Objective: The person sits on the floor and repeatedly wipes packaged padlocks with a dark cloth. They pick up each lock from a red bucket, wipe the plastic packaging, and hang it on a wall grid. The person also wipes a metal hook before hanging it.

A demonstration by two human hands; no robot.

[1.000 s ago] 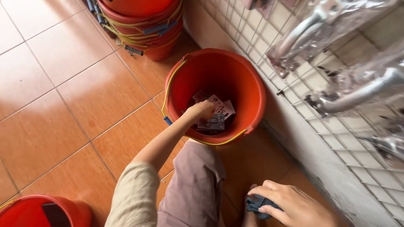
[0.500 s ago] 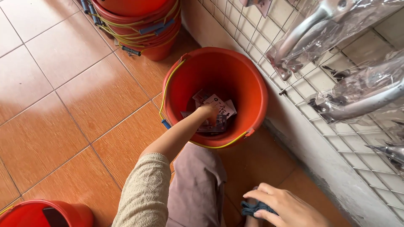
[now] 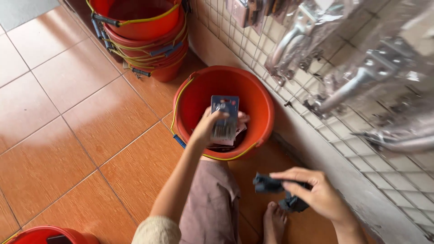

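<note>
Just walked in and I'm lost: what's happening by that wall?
A person crouches on the tiled floor beside a wire rack of bagged metal fittings. Their left hand holds a carded packet over an orange bucket with more packets inside. Their right hand grips a dark cloth. Stacked orange buckets stand behind.

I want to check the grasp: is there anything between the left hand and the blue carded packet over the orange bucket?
Nothing visible: the left hand already grips the blue carded packet above the orange bucket.
</note>
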